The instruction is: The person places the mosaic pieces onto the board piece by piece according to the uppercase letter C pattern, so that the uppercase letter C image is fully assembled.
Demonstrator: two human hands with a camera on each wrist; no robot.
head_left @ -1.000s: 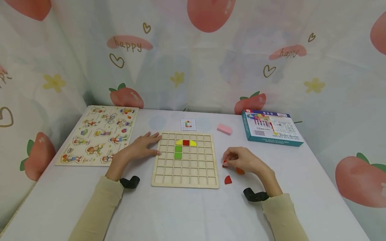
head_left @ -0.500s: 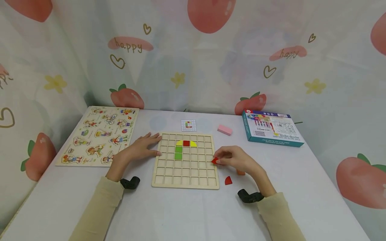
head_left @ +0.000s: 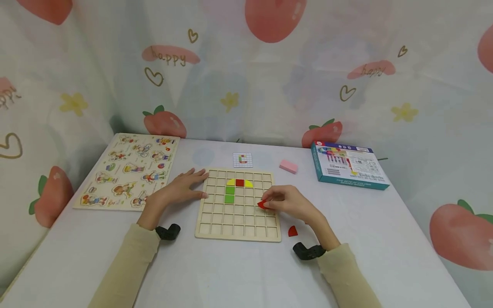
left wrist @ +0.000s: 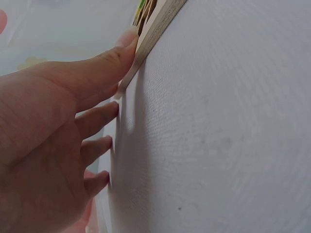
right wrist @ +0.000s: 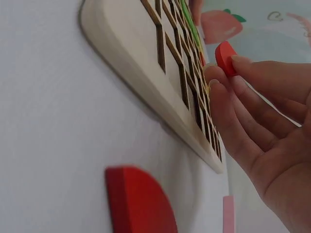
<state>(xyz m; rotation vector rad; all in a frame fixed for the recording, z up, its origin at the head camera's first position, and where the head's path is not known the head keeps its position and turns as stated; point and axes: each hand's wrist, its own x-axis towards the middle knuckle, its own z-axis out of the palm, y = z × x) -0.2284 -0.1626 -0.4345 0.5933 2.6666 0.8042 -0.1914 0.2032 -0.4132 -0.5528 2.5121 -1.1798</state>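
Observation:
A wooden grid board (head_left: 218,231) lies mid-table, with two green squares (head_left: 230,194), a red square (head_left: 239,183) and two yellow quarter-circle pieces (head_left: 249,184) set in its cells. My left hand (head_left: 185,188) rests at the board's left edge, fingers spread, thumb touching the rim in the left wrist view. Over the board's right side, my right hand (head_left: 286,201) pinches a red quarter-circle piece (right wrist: 225,58) between thumb and fingers. Another red quarter-circle piece (head_left: 292,231) lies on the table right of the board, large in the foreground of the right wrist view.
Behind the board lies a small pattern card (head_left: 243,160), with a pink block (head_left: 288,166) to its right. A teal-edged box (head_left: 350,164) stands at the back right. At the left is a picture puzzle board (head_left: 129,171) with cartoon children.
My right hand has carried the red quarter-circle piece leftward from the table to over the board's right side. The left hand stays at the board's edge.

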